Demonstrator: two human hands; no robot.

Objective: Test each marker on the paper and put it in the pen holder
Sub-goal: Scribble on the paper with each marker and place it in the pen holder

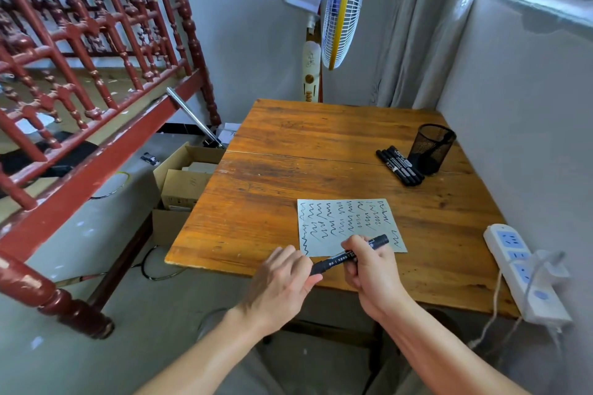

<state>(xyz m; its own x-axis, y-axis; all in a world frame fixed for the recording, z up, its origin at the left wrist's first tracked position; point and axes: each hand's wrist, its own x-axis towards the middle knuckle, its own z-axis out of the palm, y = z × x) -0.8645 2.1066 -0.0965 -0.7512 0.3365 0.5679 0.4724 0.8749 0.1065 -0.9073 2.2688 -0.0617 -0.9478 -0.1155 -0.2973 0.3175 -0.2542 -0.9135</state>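
Observation:
A black marker (333, 261) is held level over the table's near edge, between both hands. My right hand (372, 269) grips its middle. My left hand (285, 279) pinches its left end with the fingertips. Just beyond lies the paper (324, 212), covered with several rows of black squiggles. Three more black markers (399, 167) lie side by side at the far right of the wooden table (276, 170), touching the black mesh pen holder (433, 147). Something dark shows inside the holder through the mesh.
A white power strip (523, 269) with a plug and cable lies along the table's right edge by the wall. A standing fan (333, 9) is behind the table. Open cardboard boxes (183, 183) sit on the floor to the left, beside a red wooden bed frame (80, 74).

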